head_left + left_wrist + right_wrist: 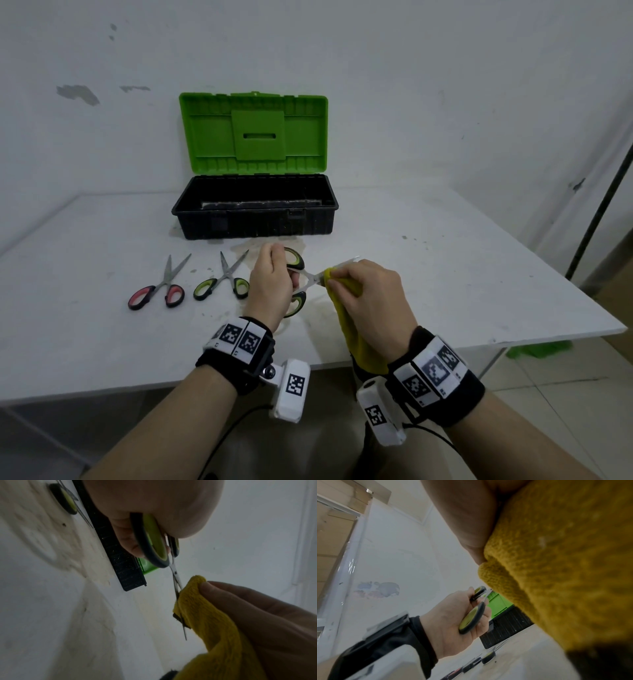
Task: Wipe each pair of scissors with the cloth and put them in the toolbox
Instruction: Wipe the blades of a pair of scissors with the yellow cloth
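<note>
1. In the lower middle of the head view, the left hand (270, 287) grips the green-handled scissors (301, 277) by their handles, fingers curled through and around the loops; the blades stand apart and point toward the right of the frame.
2. The right hand (373, 301) pinches the yellow cloth (346, 308) around one blade, close to the pivot. The rest of the cloth hangs down from the hand toward the lower edge of the table (479, 274).
3. In the left wrist view the cloth is folded over the blade in the middle right of the frame, and a thin blade tip sticks out below the fold.
4. The toolbox (255, 209) sits in the upper middle of the head view, its black tub open and its green lid standing upright behind it. The inside is too dark to tell its contents.
5. A second pair of green-handled scissors (224, 279) lies on the table just left of the left hand, blades slightly open and pointing toward the toolbox.
6. A pair of red-handled scissors (161, 287) lies farther left, also with blades open and pointing up the frame.
7. Both lying pairs are apart from each other and from the toolbox.
</note>
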### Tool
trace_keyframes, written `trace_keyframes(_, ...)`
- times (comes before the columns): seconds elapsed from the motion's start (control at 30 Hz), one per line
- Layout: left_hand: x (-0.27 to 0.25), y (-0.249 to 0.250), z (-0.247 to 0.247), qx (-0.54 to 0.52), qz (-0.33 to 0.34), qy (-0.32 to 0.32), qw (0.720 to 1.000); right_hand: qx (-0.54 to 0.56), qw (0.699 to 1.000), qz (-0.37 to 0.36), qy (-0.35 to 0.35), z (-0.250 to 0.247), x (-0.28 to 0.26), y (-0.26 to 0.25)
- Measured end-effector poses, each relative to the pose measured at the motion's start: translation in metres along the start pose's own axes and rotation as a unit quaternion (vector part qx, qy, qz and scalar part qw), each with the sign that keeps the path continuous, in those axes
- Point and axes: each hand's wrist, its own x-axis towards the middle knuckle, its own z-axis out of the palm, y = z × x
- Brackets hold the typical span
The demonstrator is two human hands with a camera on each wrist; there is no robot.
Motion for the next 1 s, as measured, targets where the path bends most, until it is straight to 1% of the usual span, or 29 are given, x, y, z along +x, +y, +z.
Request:
trace_keyframes(0.13,0.001,-0.004,-0.003,0.023,0.011,0.019,1.000,-0.005,1.000,0.007,-0.006,0.000,-0.002,0.000)
trace_keyframes(0.2,0.001,-0.002,-0.002,0.028,0.011,0.015,0.999,0.000,1.000,0.005,-0.001,0.001,-0.003,-0.001)
trace_keyframes(0.37,0.000,-0.002,0.003,0.011,-0.045,0.009,0.999,-0.006,1.000,-0.011,-0.001,0.008,-0.002,-0.002)
trace_keyframes(0.5,0.000,-0.006,0.010,-0.021,-0.062,-0.001,0.998,-0.017,1.000,-0.010,-0.005,0.015,-0.003,-0.002)
trace_keyframes(0.7,-0.010,0.000,0.013,-0.051,-0.044,-0.035,0.997,-0.050,0.998,-0.015,-0.030,0.019,-0.005,0.001)
trace_keyframes(0.8,-0.011,-0.001,0.011,-0.039,-0.026,-0.040,0.998,-0.059,0.998,0.023,-0.022,0.010,0.001,0.008)
trace_keyframes(0.93,-0.007,-0.007,0.006,0.004,-0.022,-0.024,0.999,-0.074,0.988,0.135,0.004,-0.009,0.018,0.035)
trace_keyframes(1.0,-0.004,-0.012,0.004,0.009,-0.029,-0.011,0.999,-0.085,0.984,0.158,0.025,-0.019,0.021,0.043)
